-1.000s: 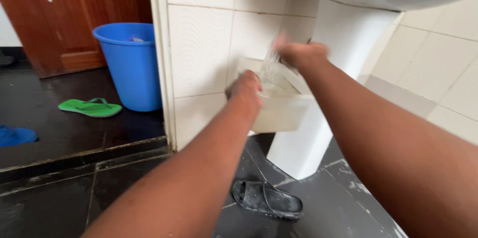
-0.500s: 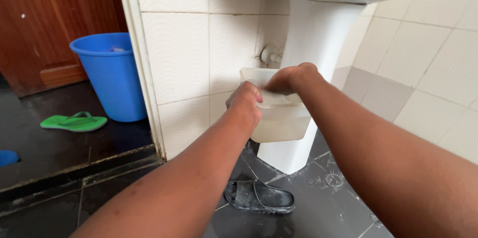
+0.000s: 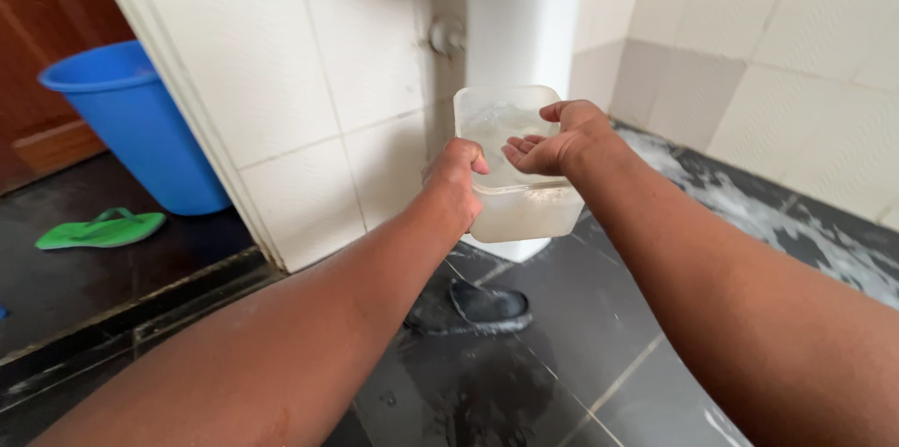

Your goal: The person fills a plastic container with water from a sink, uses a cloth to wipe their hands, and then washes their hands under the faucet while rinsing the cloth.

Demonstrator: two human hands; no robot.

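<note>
Left hand (image 3: 456,180) clamped on the near-left rim of the translucent tub (image 3: 520,166), held mid-air before the white pedestal (image 3: 520,16), long axis running 12 to 6; right hand (image 3: 554,140), cupped palm-up, fingers loosely spread, over its mouth from 3 o'clock, holding nothing.

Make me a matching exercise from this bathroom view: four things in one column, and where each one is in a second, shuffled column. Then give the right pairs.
Things:
1. clear plastic container
2. blue bucket
3. green flip-flop
4. black slipper

Places:
A. on the dark floor left of the tiled wall corner, in front of the bucket
B. gripped at its near left rim by the left hand, with the right hand cupped over its opening
C. on the wet floor below the container, by the white sink pedestal
D. standing beside the wooden door, at far left

Pairs: 1-B, 2-D, 3-A, 4-C
</note>
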